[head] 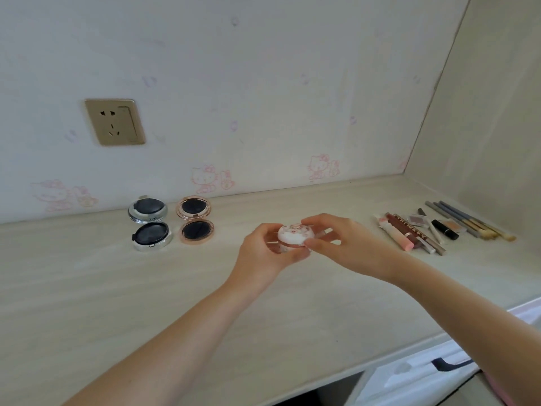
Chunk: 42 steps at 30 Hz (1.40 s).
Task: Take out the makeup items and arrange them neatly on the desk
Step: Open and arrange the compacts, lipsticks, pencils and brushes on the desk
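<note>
Above the desk, between both hands, a small round white patterned case is gripped by the left hand from below and pinched by the right hand, its underside hidden; open compacts lie left, blurred cosmetics right.
</note>
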Tool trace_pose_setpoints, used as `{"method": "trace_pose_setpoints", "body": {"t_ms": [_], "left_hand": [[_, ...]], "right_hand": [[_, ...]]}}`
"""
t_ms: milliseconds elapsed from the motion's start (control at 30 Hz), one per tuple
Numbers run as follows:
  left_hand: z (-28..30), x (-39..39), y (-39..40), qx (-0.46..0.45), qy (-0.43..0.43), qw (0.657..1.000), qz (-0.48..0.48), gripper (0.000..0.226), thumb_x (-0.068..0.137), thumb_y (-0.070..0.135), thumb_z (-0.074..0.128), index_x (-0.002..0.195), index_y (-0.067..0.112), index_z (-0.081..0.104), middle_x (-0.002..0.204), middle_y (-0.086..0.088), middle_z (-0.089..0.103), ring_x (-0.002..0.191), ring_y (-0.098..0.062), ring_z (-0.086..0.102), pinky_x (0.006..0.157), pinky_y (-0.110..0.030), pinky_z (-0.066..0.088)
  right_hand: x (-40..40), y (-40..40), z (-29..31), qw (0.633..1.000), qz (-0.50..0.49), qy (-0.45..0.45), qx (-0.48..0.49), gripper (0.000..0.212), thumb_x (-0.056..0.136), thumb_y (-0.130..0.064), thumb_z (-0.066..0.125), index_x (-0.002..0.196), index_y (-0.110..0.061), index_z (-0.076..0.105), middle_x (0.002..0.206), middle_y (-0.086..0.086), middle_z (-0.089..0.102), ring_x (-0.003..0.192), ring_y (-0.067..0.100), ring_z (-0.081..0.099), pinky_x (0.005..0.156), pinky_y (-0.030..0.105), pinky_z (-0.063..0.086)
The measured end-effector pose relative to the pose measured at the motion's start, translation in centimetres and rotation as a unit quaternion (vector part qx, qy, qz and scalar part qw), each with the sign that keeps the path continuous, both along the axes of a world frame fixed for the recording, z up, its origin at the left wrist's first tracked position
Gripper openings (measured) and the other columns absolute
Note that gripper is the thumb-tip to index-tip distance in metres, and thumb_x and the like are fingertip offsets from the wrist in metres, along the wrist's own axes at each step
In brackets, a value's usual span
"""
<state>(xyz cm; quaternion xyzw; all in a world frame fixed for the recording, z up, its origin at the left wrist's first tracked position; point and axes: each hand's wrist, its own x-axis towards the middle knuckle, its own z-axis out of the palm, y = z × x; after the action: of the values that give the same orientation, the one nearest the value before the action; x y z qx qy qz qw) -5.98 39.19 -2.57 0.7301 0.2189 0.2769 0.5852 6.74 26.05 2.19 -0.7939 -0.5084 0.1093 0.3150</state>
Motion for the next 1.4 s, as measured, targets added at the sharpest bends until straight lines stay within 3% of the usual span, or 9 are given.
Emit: {"method": "trace_pose_setpoints", "body": {"t_ms": [100, 267, 500, 767, 867, 1067, 1167, 1267, 1400], "left_hand": [[0.4, -2.7, 1.2, -0.035, -0.004, 0.999, -0.008, 0.053, 0.059, 0.024, 0.091, 0.104, 0.027, 0.063, 0.099, 0.008, 0.073, 0.085, -0.010, 0.071, 0.067, -0.014, 0.051], [0.4, -6.9, 3.0, -0.043, 0.007, 0.999, -0.003, 0.058, 0.060, 0.012, 0.089, 0.111, 0.024, 0.064, 0.105, 0.003, 0.072, 0.088, -0.014, 0.071, 0.082, -0.028, 0.057], [-0.9, -11.0, 5.1, -0.014, 0.010, 0.999, 0.027, 0.059, 0.056, 0.006, 0.090, 0.107, 0.023, 0.067, 0.098, 0.008, 0.074, 0.086, -0.012, 0.071, 0.068, -0.014, 0.052], [-2.4, -13.6, 5.9, 0.008, 0.013, 0.998, 0.061, 0.072, 0.045, 0.043, 0.090, 0.109, 0.027, 0.064, 0.101, 0.014, 0.073, 0.096, -0.003, 0.068, 0.082, -0.023, 0.054], [-2.5, -13.9, 6.1, -0.008, 0.023, 0.999, 0.041, 0.066, 0.044, 0.040, 0.091, 0.103, 0.027, 0.066, 0.098, 0.010, 0.074, 0.094, -0.008, 0.070, 0.082, -0.026, 0.054], [-2.2, -14.2, 6.0, -0.033, 0.029, 0.999, -0.010, 0.048, 0.043, 0.031, 0.090, 0.088, 0.026, 0.075, 0.090, 0.000, 0.076, 0.085, -0.017, 0.073, 0.073, -0.019, 0.055], [-2.0, -14.3, 5.8, -0.028, 0.030, 0.999, -0.024, 0.046, 0.046, 0.028, 0.089, 0.090, 0.031, 0.075, 0.090, 0.001, 0.076, 0.085, -0.016, 0.073, 0.072, -0.017, 0.054], [-2.0, -14.4, 6.0, -0.032, 0.026, 0.999, -0.020, 0.045, 0.052, 0.012, 0.091, 0.092, 0.026, 0.074, 0.092, 0.001, 0.076, 0.087, -0.015, 0.072, 0.072, -0.014, 0.052], [-2.2, -14.5, 6.0, -0.035, 0.026, 0.999, -0.018, 0.049, 0.059, 0.004, 0.088, 0.101, 0.022, 0.069, 0.096, 0.003, 0.075, 0.091, -0.012, 0.071, 0.073, -0.011, 0.051]], "right_hand": [[-1.7, 1.4, -0.3, 0.999, 0.032, 0.013, 0.008, 0.043, 0.088, -0.046, 0.058, 0.128, -0.032, 0.053, 0.118, -0.018, 0.062, 0.101, -0.005, 0.060, 0.085, 0.011, 0.045], [-5.0, 3.5, -1.2, 0.995, 0.081, 0.052, 0.021, 0.047, 0.086, -0.048, 0.060, 0.131, -0.037, 0.048, 0.114, -0.031, 0.054, 0.103, -0.011, 0.057, 0.085, 0.016, 0.051], [-8.3, 6.3, -2.4, 0.990, 0.127, 0.046, 0.033, 0.049, 0.086, -0.043, 0.064, 0.131, -0.032, 0.051, 0.121, -0.020, 0.058, 0.104, -0.009, 0.056, 0.081, 0.015, 0.052], [-9.8, 7.7, -3.1, 0.983, 0.185, 0.007, 0.008, 0.050, 0.087, -0.047, 0.060, 0.133, -0.040, 0.045, 0.127, -0.024, 0.050, 0.109, -0.010, 0.050, 0.088, 0.016, 0.049], [-10.0, 7.7, -2.7, 0.974, 0.227, -0.018, 0.006, 0.047, 0.088, -0.040, 0.063, 0.132, -0.036, 0.048, 0.126, -0.022, 0.050, 0.113, -0.009, 0.046, 0.093, 0.010, 0.041], [-9.8, 7.9, -0.5, 0.968, 0.236, -0.003, -0.082, 0.051, 0.080, -0.050, 0.069, 0.127, -0.035, 0.056, 0.117, -0.018, 0.062, 0.107, -0.002, 0.058, 0.095, 0.027, 0.049], [-10.4, 7.6, 0.4, 0.955, 0.255, -0.088, -0.126, 0.039, 0.085, -0.053, 0.060, 0.118, -0.033, 0.057, 0.107, -0.013, 0.065, 0.098, 0.003, 0.058, 0.084, 0.031, 0.051], [-11.6, 7.5, 0.2, 0.926, 0.276, -0.224, -0.130, 0.012, 0.096, -0.039, 0.048, 0.104, -0.031, 0.046, 0.102, -0.013, 0.058, 0.088, 0.014, 0.055, 0.065, 0.028, 0.041], [-11.6, 7.8, -1.3, 0.875, 0.276, -0.382, -0.108, 0.045, 0.100, -0.017, 0.045, 0.142, -0.019, 0.027, 0.133, -0.007, 0.044, 0.101, 0.021, 0.057, 0.072, 0.025, 0.035]]}}
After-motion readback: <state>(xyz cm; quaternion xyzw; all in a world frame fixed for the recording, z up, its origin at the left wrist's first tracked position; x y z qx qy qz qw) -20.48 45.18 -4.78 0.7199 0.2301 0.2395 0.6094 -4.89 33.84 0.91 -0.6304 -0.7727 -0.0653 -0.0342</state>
